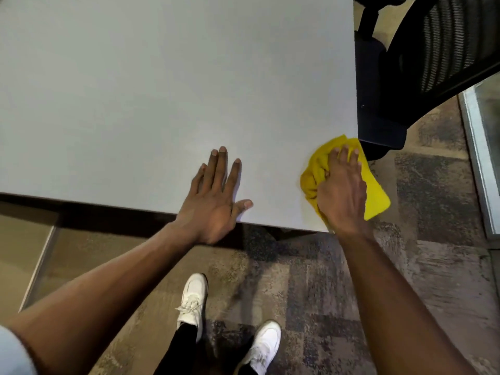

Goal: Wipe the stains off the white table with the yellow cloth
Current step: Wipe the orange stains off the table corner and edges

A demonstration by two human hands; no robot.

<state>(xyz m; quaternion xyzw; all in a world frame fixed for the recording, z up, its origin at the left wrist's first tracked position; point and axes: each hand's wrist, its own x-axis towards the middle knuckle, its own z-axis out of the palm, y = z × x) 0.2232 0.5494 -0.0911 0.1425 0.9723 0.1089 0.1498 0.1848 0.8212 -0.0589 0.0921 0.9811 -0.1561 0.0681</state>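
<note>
The white table point(162, 90) fills the upper left of the head view; I see no clear stains on its surface. A bunched yellow cloth point(376, 193) lies on the table's near right corner and hangs partly over the edge. My right hand point(342, 193) presses down on the cloth, fingers spread over it and gripping its folds. My left hand point(216, 196) rests flat on the tabletop near the front edge, fingers apart, holding nothing, well to the left of the cloth.
A black mesh office chair point(422, 63) stands right beside the table's right edge. Patterned carpet point(405, 266) covers the floor below. My two white shoes point(193, 296) stand just in front of the table's near edge. A glass panel point(484, 158) runs along the far right.
</note>
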